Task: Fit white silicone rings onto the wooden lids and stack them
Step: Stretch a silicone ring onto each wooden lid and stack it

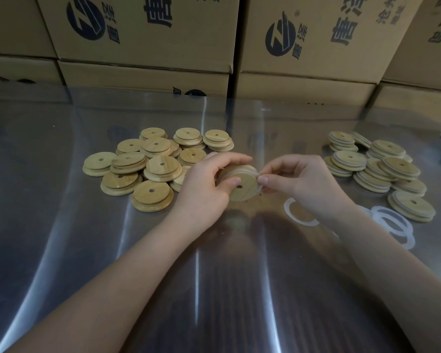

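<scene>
Before a wall of cardboard boxes [143,34], just above the shiny bench [61,250], I see the wooden lid [242,192] held tilted between both hands, its flat face toward me. The left hand [204,184] grips it from the left, and the fingers [264,179] of the right hand [301,182] pinch the white ring [259,187] at the lid's right edge, so I judge the ring must be worked around the rim from that side. Bare lids [148,161] lie to the left, ringed lids [382,169] to the right, and loose rings [392,222] beside the right wrist.

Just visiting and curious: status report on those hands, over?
Left hand grips wooden lid. Right hand pinches white silicone ring onto its rim. Nothing in the way.
</scene>
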### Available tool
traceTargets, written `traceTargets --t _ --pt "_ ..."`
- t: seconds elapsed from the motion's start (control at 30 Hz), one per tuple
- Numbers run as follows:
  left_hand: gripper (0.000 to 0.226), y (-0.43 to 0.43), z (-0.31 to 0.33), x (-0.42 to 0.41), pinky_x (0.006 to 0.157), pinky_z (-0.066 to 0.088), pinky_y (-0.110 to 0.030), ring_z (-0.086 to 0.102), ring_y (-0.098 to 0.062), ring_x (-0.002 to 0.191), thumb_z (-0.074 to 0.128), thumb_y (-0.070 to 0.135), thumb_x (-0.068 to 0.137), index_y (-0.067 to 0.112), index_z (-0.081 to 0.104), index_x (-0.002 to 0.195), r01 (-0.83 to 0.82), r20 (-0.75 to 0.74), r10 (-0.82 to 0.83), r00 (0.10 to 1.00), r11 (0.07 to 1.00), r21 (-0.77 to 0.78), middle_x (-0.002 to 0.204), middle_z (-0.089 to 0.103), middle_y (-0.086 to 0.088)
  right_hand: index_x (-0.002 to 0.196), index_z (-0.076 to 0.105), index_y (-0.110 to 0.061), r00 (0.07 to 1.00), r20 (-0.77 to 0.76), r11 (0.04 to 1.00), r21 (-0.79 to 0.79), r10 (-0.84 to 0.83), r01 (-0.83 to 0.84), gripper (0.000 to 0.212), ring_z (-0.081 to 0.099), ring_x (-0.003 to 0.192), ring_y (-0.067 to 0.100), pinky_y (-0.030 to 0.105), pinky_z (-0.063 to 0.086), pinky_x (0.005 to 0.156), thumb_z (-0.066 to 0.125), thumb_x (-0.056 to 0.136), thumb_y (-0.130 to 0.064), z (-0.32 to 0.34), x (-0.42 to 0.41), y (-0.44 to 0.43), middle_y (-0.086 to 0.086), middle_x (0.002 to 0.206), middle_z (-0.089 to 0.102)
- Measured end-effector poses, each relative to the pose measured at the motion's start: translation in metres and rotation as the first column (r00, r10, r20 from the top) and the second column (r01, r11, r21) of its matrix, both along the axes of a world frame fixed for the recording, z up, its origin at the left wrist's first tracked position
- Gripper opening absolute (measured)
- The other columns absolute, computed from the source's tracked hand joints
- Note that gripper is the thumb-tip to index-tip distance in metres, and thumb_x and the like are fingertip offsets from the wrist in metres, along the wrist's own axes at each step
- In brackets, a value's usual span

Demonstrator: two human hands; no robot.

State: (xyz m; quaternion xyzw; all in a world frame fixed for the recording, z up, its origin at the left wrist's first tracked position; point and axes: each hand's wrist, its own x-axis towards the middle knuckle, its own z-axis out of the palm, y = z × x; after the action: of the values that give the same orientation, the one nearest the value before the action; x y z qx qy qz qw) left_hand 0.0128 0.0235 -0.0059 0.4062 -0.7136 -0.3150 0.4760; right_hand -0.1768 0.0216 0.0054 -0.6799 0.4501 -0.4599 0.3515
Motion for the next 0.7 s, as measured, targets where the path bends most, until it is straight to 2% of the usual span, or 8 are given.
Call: traceTargets --t 0.13,0.23,0.37,0.47,0.57,0.7 --pt "0.038 -0.001 -0.0018 0.0003 0.101 0.048 -0.036 0.06 -0.009 0.112 0.064 -0.002 0.087 0.024 0.067 0.115 -0.021 -0.011 0.022 1.0 1.0 0.023 0.116 0.066 0.005 0.072 0.071 -0.022 0.999 -0.048 0.998 -0.069 -0.014 0.011 0.025 0.062 0.064 0.017 0.033 0.055 0.069 0.072 0.082 0.001 -0.0048 0.003 -0.001 0.001 0.067 0.07" --pt "0.039 -0.0007 -0.0006 0.0002 0.098 0.05 -0.036 0.061 -0.009 0.109 0.069 -0.001 0.084 0.024 0.067 0.114 -0.023 -0.002 0.023 1.0 0.999 0.035 0.114 0.066 0.005 0.073 0.07 -0.026 0.999 -0.044 0.993 -0.115 -0.025 0.02 0.027 0.062 0.063 0.016 0.033 0.055 0.068 0.071 0.083 0.0 -0.0063 0.0044 -0.0003 -0.002 0.07 0.069" --pt "0.038 0.0009 -0.0025 -0.0015 0.088 0.049 -0.02 0.06 0.0 0.096 0.074 0.004 0.079 0.023 0.068 0.112 -0.04 0.102 0.039 0.994 0.999 0.007 0.104 0.067 0.012 0.078 0.068 -0.03 0.989 -0.142 0.974 -0.228 -0.047 0.013 0.018 0.063 0.071 0.021 0.044 0.056 0.071 0.069 0.082 -0.012 -0.0071 0.007 0.0008 -0.004 0.08 0.064" --pt "0.029 0.0018 -0.0042 -0.0027 0.077 0.046 -0.017 0.059 -0.003 0.086 0.074 0.007 0.08 0.023 0.07 0.103 -0.053 0.168 0.054 0.984 0.999 -0.012 0.09 0.068 0.012 0.08 0.068 -0.03 0.982 -0.182 0.962 -0.274 -0.046 -0.005 0.014 0.062 0.075 0.019 0.048 0.055 0.072 0.069 0.082 -0.016 -0.0083 0.0095 0.0016 -0.004 0.082 0.062" --pt "0.028 0.0014 -0.0031 -0.0015 0.077 0.047 -0.016 0.061 -0.003 0.085 0.075 0.003 0.079 0.021 0.073 0.1 -0.064 0.126 0.065 0.99 0.998 -0.01 0.085 0.066 0.017 0.079 0.068 -0.031 0.983 -0.179 0.957 -0.291 -0.045 -0.009 0.014 0.064 0.074 0.019 0.049 0.054 0.071 0.071 0.08 -0.017 -0.0087 0.0097 0.0016 -0.005 0.081 0.063" --pt "0.029 0.0031 0.0002 -0.0003 0.081 0.051 -0.023 0.064 -0.003 0.085 0.074 -0.002 0.078 0.019 0.074 0.098 -0.055 0.047 0.055 0.997 0.998 -0.004 0.087 0.069 0.015 0.08 0.068 -0.032 0.987 -0.157 0.955 -0.298 -0.041 -0.008 0.015 0.065 0.076 0.02 0.049 0.056 0.072 0.072 0.08 -0.017 -0.0083 0.0084 0.0011 -0.006 0.083 0.065"
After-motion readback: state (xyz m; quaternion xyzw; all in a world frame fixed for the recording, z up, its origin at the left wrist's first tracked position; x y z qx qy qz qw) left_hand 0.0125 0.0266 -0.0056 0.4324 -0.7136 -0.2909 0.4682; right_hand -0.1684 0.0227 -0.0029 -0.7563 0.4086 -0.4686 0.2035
